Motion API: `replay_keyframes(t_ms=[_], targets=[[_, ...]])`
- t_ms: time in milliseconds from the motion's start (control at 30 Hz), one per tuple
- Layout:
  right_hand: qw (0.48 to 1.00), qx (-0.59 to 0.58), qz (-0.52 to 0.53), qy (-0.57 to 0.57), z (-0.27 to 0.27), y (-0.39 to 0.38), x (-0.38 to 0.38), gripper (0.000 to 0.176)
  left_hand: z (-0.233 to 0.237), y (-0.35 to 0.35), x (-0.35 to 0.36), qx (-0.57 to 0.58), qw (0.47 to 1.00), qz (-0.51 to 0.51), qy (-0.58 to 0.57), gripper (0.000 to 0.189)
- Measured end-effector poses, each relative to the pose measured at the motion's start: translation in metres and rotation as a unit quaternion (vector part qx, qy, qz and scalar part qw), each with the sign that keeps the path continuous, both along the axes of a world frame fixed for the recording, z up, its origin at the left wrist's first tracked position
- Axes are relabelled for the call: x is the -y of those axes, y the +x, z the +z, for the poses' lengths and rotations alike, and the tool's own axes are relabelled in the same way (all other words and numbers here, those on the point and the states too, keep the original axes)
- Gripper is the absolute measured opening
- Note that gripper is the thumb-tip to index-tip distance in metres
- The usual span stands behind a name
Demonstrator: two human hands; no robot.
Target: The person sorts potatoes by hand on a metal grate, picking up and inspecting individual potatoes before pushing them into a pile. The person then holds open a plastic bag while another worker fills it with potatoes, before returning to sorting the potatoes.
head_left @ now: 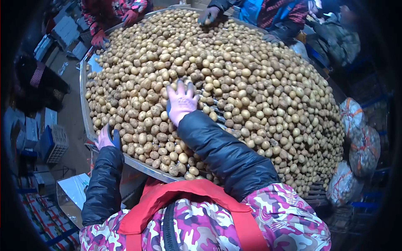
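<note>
A broad heap of small potatoes (243, 83) covers a metal-rimmed sorting table (144, 166). My right hand (183, 102), in a pink glove with darker fingertips, lies on top of the heap near its middle. Its fingers are spread and touch potatoes; the palm side is hidden. Beside it, dark slats (217, 113) of the table show through a gap in the heap. At the left front rim is my left hand (107, 138), in the same kind of glove. Thumb and fingers are apart there, next to the outermost potatoes, and I see nothing held.
Across the table, a person's red-gloved hand (99, 39) and another person's dark-gloved hand (208, 16) are at the potatoes. Filled, tied sacks (364, 150) stand on the right. A white crate (57, 144) and an open carton (73, 188) are on the left.
</note>
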State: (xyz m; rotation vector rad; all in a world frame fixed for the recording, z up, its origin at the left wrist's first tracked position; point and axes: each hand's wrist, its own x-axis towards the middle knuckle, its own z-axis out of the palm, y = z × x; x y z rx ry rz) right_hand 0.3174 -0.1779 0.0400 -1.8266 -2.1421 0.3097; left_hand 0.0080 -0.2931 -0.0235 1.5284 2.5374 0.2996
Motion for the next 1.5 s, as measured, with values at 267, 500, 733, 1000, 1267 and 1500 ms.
replay_keyframes(t_ms=[267, 500, 733, 1000, 1267, 1500], targets=[[0.969, -0.102, 0.223, 0.002, -0.011, 0.073, 0.117, 0.056, 0.001, -0.001, -0.003, -0.013, 1.000, 0.003, -0.016, 0.062], [0.995, 0.036, 0.010, 0.087, 0.021, 0.235, 0.229, 0.055, -0.001, -0.001, -0.002, -0.020, 1.000, 0.004, -0.002, 0.063], [0.974, 0.179, -0.142, 0.006, 0.004, 0.293, 0.281, 0.081, -0.002, -0.003, -0.003, -0.012, 1.000, -0.001, -0.011, 0.062], [0.965, 0.215, -0.144, 0.032, -0.008, 0.261, 0.179, 0.099, 0.000, -0.001, -0.004, -0.012, 1.000, 0.007, -0.020, 0.063], [0.983, 0.113, -0.036, 0.141, -0.037, 0.214, 0.091, 0.111, -0.006, -0.004, 0.001, -0.009, 1.000, -0.003, 0.004, 0.063], [0.989, -0.071, -0.077, 0.102, -0.020, 0.147, 0.010, 0.110, 0.011, 0.011, 0.001, -0.005, 0.999, 0.022, -0.024, 0.064]])
